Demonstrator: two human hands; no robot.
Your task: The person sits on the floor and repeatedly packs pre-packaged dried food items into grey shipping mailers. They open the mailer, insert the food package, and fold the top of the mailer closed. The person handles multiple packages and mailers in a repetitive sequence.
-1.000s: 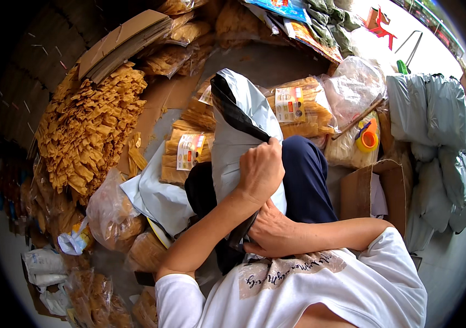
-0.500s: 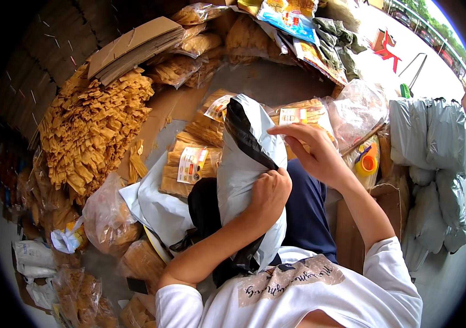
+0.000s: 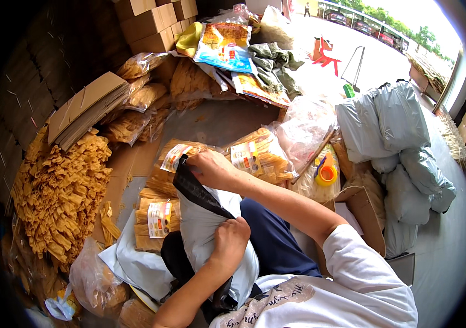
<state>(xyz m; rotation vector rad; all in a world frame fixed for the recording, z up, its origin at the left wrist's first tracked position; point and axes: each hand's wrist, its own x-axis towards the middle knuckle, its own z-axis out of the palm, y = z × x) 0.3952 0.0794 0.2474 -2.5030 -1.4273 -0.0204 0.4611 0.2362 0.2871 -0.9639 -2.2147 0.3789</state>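
Observation:
A pale grey plastic mailer bag (image 3: 194, 218), black inside along its folded edge, stands tilted between my legs. My left hand (image 3: 229, 240) is closed on its edge at mid height. My right hand (image 3: 207, 168) reaches across to the bag's upper end, fingers closed on the dark edge; its fingertips are partly hidden. Just behind lie clear packs of dried yellow-brown sticks with labels (image 3: 151, 229), (image 3: 252, 156). A flat pale bag (image 3: 129, 259) lies to the left, beside my dark-trousered leg.
Loose dried pieces (image 3: 60, 202) are heaped at left under flat cardboard (image 3: 82, 106). Filled grey parcels (image 3: 400, 115) are piled at right, near an open carton (image 3: 367, 227) and a yellow-orange tape dispenser (image 3: 326, 174). Bags, stacked boxes (image 3: 151, 27), a red stool (image 3: 328, 57) and a distant person (image 3: 307, 9) are behind.
My right hand has risen from low on the bag, across to its top end, and closed there. My left hand stayed on the edge. The view has shifted, showing more background.

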